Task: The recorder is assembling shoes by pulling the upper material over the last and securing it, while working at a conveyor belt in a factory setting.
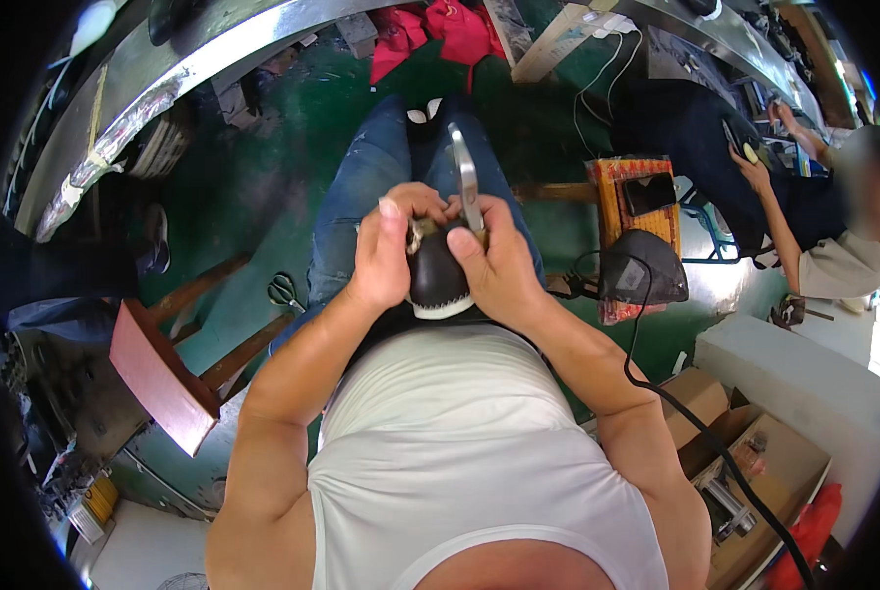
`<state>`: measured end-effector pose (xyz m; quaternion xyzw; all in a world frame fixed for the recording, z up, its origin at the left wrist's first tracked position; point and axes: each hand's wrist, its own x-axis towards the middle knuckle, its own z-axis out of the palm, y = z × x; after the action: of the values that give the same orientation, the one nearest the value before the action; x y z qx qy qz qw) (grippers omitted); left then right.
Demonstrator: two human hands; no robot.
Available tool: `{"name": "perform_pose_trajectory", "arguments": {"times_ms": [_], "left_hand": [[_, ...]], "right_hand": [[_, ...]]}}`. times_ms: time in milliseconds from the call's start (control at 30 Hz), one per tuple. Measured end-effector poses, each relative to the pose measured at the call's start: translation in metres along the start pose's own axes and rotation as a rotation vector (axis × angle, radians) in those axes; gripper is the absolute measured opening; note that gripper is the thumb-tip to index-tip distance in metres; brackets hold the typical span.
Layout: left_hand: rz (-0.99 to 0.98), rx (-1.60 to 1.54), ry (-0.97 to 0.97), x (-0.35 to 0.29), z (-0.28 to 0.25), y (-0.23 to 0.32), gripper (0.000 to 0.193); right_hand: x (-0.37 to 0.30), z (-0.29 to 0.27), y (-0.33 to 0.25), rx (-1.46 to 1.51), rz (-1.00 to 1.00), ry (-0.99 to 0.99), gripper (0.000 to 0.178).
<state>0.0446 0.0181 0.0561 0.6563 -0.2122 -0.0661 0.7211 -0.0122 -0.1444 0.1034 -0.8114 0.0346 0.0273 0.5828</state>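
Shoe [440, 267], black and rounded, with a white rim and a row of pale stitches at its near end, sits above the person's lap, between the two hands. At its left side, the left hand [386, 251] has its fingers bent in around the far edge, the thumb raised. At its right side, the right hand [502, 258] lays its thumb against the black surface, while its fingers close around a silvery metal hand tool [466, 177], which rises from the shoe's far right edge, pointing away. Left of the shoe, scissors [282, 290] lie on the green floor [253, 211], and farther left stands a wooden stool [164, 379]. Right of the shoe, a smartphone [649, 195] rests on an orange patterned seat [612, 211].
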Motion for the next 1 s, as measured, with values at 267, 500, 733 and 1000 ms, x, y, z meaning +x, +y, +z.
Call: {"name": "perform_pose_trajectory", "arguments": {"times_ms": [267,500,733,1000], "left_hand": [[-0.071,-0.068,0.195,0.05,-0.011,-0.013,0.074],[0.189,0.264,-0.021,0.031,0.026,-0.021,0.064],[0.069,0.192,0.046,0.013,0.049,-0.027,0.058],[-0.091,-0.233,0.062,0.022,0.044,-0.026,0.05]], "right_hand": [[-0.062,-0.061,0.05,-0.842,-0.396,-0.17,0.051],[0.018,-0.035,0.087,1.059,1.02,-0.462,0.054],[0.016,-0.015,0.072,0.935,1.211,-0.057,0.039],[-0.005,-0.001,0.052,1.081,1.171,0.078,0.034]]}}
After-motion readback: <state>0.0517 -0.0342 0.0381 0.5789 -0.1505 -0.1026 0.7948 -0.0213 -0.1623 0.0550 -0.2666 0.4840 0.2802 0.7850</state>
